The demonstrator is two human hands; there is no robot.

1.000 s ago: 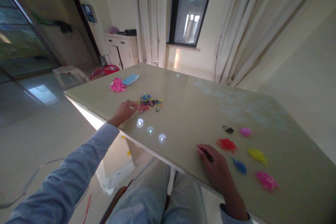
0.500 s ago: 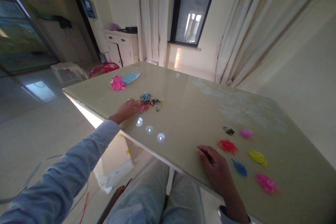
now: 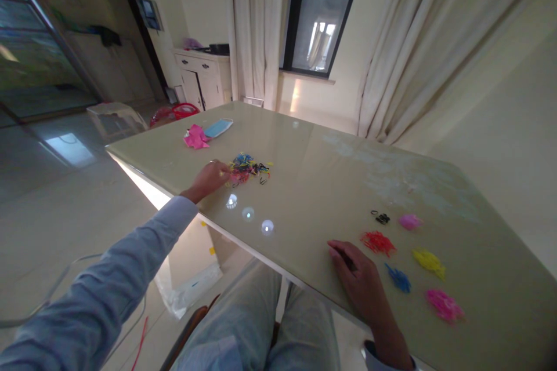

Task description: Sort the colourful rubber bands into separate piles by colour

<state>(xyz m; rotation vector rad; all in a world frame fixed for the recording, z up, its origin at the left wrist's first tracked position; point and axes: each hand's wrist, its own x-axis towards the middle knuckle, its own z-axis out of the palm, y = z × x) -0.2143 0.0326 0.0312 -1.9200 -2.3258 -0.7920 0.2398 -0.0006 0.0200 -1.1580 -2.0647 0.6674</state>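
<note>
My left hand (image 3: 212,178) is closed at the left edge of a mixed pile of small coloured bands (image 3: 248,168); whatever its fingertips hold is too small to make out. My right hand (image 3: 357,272) rests on the table near the front edge, fingers curled, their inside hidden. Beside it lie separate heaps: red (image 3: 378,242), blue (image 3: 398,277), black (image 3: 383,218), yellow (image 3: 429,262), light pink (image 3: 409,221) and bright pink (image 3: 444,305).
The glossy table (image 3: 304,185) carries a pink crumpled item (image 3: 196,137) and a blue face mask (image 3: 218,128) at its far left. Behind stand a white cabinet (image 3: 211,81) and a stool (image 3: 115,119).
My left hand has drawn back very slightly to the left from the mixed pile. My right hand has stayed in place.
</note>
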